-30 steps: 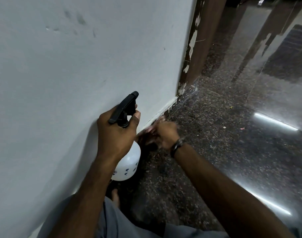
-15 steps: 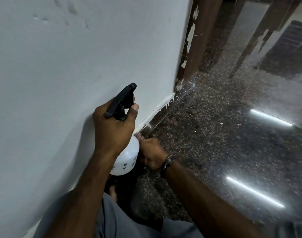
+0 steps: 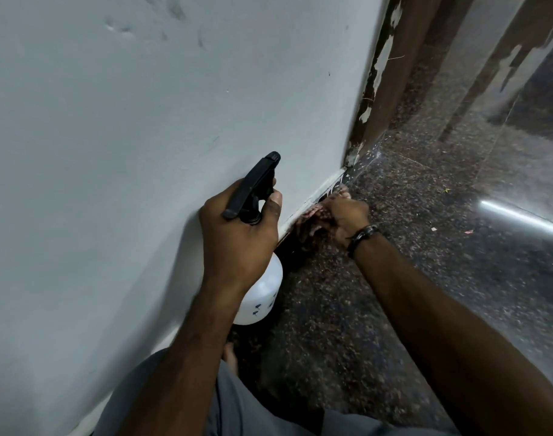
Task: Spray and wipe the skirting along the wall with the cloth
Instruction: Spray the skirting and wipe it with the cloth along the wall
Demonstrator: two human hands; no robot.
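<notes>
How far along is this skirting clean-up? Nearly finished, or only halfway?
I can't tell what is already done. The nearer skirting is hidden behind the left hand, which grips the spray bottle. In hand: the right hand presses the cloth against the skirting. Left: the short stretch up to the door frame, where white flecks show at the floor edge.
</notes>
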